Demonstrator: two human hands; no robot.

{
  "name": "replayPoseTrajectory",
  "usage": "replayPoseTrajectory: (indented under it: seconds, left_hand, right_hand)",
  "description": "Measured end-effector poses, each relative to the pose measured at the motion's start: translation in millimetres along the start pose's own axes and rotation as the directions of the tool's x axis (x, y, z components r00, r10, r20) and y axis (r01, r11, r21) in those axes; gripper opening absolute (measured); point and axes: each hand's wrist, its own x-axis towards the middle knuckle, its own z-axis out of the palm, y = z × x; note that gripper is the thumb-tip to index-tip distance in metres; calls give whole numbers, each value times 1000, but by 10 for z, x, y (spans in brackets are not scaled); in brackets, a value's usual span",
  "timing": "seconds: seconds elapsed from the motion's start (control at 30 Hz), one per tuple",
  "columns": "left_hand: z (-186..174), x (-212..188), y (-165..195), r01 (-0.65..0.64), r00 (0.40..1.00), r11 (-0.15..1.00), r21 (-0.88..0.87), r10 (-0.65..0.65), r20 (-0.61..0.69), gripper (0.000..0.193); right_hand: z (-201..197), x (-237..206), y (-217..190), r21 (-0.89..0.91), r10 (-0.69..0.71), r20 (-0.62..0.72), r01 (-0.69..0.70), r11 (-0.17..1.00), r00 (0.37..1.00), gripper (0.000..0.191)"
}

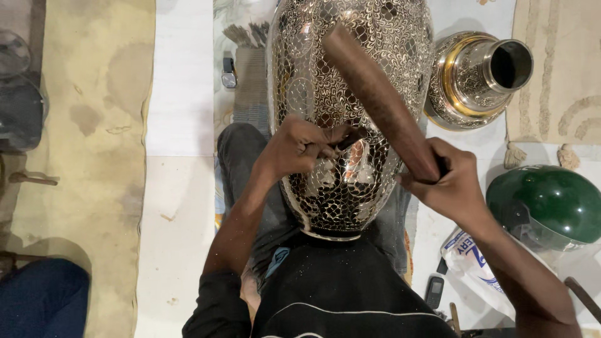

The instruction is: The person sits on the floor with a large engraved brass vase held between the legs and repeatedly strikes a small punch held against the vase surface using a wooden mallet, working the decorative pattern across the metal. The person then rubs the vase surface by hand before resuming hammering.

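Black-shirted and seated, the person cradles a large engraved silver-and-black metal vase in the lap, its long axis running straight away from the body. Fingers of the left hand are pinched around a small dark chisel-like tool whose tip rests on the vase's belly, just right of that hand. Right-hand fingers are wrapped tight about the lower end of a long brown wooden mallet, which slants up and leftward across the vase — its far end raised above the tool, not touching it. Right of the vase lie a smaller silver-and-gold metal vase neck and, nearer the body, a green helmet — both well apart from the hands.
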Motion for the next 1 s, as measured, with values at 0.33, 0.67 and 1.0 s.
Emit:
replayPoseTrajectory:
  seconds: [0.33, 0.67, 1.0]
  left_hand:
    - [-17, 15, -63, 35, 998, 993, -113, -30, 50, 34]
    - [-56, 68, 38, 113, 992, 978, -173, -100, 79, 50]
    - [-47, 107, 106, -24, 1000, 967, -253, 26, 7, 48]
  right_hand:
    - [-66, 99, -334, -174, -161, -1, 158, 972, 987, 28]
    - [-135, 42, -157, -218, -74, 31, 79, 973, 997, 32]
    - [-128, 37, 10, -279, -46, 108, 75, 958, 993, 31]
